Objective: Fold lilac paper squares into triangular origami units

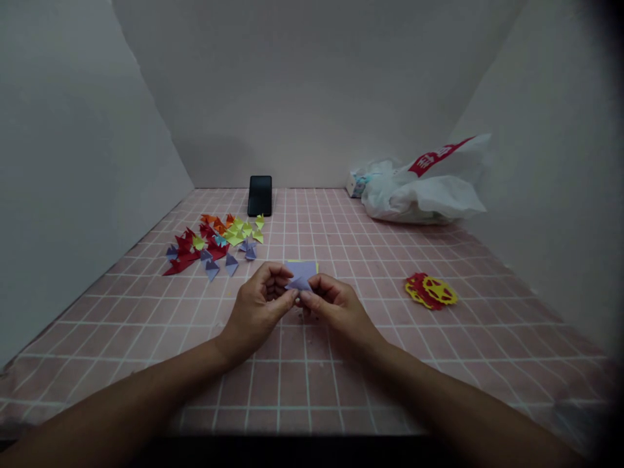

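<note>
1. The pink grid-patterned tabletop [439, 364] filled the lower view, with plain grey walls on three sides.
2. A white plastic bag [419, 192] lay at the far right, against the back wall.
3. A pile of folded paper pieces [214, 244] in red, orange, yellow-green and lilac was spread at the far left, well apart from both hands.
4. The left hand [258, 309] was closed narrow, thumb and fingertips pinching the near left edge of the lilac paper [301, 273].
5. The right hand [336, 309] was closed the same way on the near right edge, its fingertips almost touching those of the left.
6. A red-and-yellow paper cutout [431, 290] lay flat to the right, untouched.
7. A black phone [260, 195] stood leaning against the back wall.
8. The lilac paper sat at table centre, just beyond the fingertips, its near part raised into a fold. A yellow edge showed under its far side.
9. Judgement: the fold in hand would go best with the edges aligned before pressing, both pinches held level, and the crease run outward from the centre.
</note>
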A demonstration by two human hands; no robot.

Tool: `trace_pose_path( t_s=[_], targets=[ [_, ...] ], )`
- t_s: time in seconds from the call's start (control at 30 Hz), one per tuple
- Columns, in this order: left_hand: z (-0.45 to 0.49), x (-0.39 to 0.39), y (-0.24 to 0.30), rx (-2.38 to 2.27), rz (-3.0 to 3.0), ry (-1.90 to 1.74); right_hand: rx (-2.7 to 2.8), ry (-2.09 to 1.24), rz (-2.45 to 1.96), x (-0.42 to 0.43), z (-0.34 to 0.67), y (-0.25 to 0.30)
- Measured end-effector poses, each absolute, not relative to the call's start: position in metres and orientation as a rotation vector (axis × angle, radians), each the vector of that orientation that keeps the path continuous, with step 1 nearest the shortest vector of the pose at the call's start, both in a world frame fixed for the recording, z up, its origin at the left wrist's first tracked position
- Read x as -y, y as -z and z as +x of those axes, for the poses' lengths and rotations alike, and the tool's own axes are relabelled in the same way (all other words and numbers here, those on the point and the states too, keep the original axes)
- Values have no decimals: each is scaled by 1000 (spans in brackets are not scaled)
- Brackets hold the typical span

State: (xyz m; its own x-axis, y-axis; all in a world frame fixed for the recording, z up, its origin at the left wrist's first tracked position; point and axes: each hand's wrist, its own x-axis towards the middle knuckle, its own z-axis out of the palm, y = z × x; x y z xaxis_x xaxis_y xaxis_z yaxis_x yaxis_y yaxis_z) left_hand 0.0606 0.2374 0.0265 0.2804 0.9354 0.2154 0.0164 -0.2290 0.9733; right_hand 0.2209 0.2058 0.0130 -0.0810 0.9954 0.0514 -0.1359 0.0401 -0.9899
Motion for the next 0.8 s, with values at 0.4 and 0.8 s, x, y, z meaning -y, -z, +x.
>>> trace_pose_path(
  t_s=[0.4,0.8],
  targets=[
    [59,-239,-27,-830,1422,-1128,1105,-1386,-1022,-208,223,-12],
    [59,-240,-29,-854,1371,-1027,1108,-1375,-958,-209,223,-8]
  ],
)
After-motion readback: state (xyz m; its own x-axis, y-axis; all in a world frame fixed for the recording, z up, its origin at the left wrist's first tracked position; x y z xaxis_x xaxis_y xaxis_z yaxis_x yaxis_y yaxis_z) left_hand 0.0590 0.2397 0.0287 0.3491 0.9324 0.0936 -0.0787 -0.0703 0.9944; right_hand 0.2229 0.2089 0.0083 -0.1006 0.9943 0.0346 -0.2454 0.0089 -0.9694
